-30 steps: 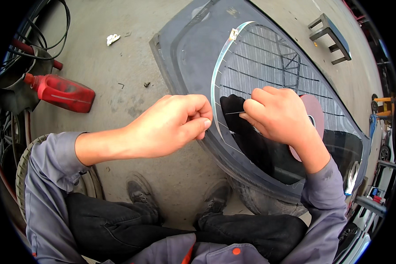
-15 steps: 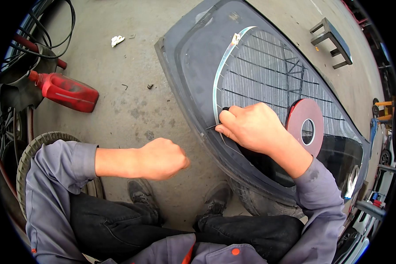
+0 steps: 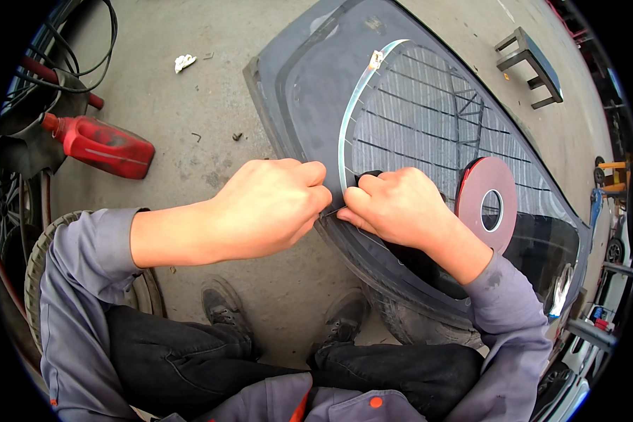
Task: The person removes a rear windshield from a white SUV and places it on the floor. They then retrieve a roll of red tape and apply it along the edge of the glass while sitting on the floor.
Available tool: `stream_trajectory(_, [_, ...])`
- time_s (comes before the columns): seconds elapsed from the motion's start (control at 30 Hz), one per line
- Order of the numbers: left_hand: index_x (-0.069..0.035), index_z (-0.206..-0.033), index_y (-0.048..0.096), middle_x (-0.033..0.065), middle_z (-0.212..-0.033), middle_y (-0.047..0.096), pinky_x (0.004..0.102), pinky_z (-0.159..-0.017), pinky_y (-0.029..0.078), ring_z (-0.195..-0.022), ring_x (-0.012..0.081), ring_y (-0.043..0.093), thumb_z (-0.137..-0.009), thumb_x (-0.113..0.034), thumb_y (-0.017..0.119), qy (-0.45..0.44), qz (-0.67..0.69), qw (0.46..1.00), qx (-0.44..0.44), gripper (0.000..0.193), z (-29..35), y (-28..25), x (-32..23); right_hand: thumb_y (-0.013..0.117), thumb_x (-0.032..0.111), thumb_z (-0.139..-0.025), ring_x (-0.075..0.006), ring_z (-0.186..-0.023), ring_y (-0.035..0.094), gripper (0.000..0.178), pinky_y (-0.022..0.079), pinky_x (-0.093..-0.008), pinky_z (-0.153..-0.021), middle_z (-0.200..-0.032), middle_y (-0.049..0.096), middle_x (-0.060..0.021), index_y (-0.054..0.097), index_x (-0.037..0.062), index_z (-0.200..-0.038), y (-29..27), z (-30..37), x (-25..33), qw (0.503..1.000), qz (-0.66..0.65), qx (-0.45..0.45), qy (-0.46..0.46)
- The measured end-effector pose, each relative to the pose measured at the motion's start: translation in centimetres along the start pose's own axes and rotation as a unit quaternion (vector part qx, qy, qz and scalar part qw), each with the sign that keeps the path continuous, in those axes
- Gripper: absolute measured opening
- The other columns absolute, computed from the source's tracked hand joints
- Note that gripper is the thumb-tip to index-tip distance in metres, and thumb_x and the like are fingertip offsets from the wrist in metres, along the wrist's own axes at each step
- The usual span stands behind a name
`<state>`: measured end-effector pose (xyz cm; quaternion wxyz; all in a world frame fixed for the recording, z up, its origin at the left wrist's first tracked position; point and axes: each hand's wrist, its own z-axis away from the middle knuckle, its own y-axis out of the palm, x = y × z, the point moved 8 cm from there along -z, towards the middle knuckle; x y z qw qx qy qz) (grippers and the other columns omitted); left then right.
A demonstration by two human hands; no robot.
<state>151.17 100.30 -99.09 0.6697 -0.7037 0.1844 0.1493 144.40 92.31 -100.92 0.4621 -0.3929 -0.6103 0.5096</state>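
Note:
My right hand (image 3: 394,207) is closed over a small black thing (image 3: 370,175), whose kind is mostly hidden by the fingers. Close beside it, my left hand (image 3: 278,204) is a fist with its fingers curled inward; whatever it holds is hidden. A thin strand (image 3: 339,209) shows in the narrow gap between the two hands. Both hands are over the near left edge of a dark, glossy panel (image 3: 309,105). A pale curved strip (image 3: 346,133) runs across it down to my right hand. A roll of red-edged tape (image 3: 506,214) lies right of that hand.
The panel rests on a tyre (image 3: 418,327). Another tyre (image 3: 42,253) is by my left arm. A red jug (image 3: 112,148) lies on the floor at left, below black cables (image 3: 109,56). A small dark stool (image 3: 531,63) stands at far right. White crumpled paper (image 3: 185,62) lies on the floor.
My left hand has moved right and upward, from over the floor to beside my right hand. The right hand has shifted slightly, and the dark stick at its fingertips no longer shows.

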Motion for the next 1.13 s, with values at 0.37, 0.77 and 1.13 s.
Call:
stream_trajectory(0.37, [-0.006,-0.065,0.053,0.0051,-0.068,0.048,0.0338,-0.054,0.047,-0.065,0.0207,0.056,-0.063,-0.011,0.066,0.081,-0.141,0.986,0.03,0.014,-0.8,0.6,-2.6,0.065,0.039,-0.088,-0.0274,-0.051,0.059,0.037,0.045,-0.0384,-0.044,-0.058,0.056,-0.0065,0.051,0.0092,-0.071,-2.3,0.5,-2.9,0.998,0.041,-0.037,0.041])
stream_trajectory(0.77, [-0.003,-0.065,0.053,0.0091,-0.068,0.054,0.0397,-0.054,0.049,-0.062,0.028,0.059,-0.065,-0.008,0.064,0.031,-0.018,0.999,0.003,0.012,-1.0,0.6,-1.6,0.062,0.037,-0.091,-0.029,-0.053,0.061,0.035,0.047,-0.0397,-0.045,-0.06,0.06,-0.0084,0.053,0.0083,-0.072,-3.8,0.9,-4.1,0.987,0.057,-0.091,0.12])
stream_trajectory(1.13, [-0.01,-0.071,0.06,0.0064,-0.071,0.055,0.0386,-0.053,0.049,-0.067,0.0262,0.061,-0.066,-0.01,0.069,0.057,-0.127,0.988,0.063,0.01,-0.6,0.4,-2.1,0.062,0.037,-0.091,-0.03,-0.052,0.06,0.035,0.047,-0.0405,-0.046,-0.06,0.06,-0.0085,0.053,0.0077,-0.073,-3.5,0.9,-4.2,0.985,0.049,-0.091,0.136])
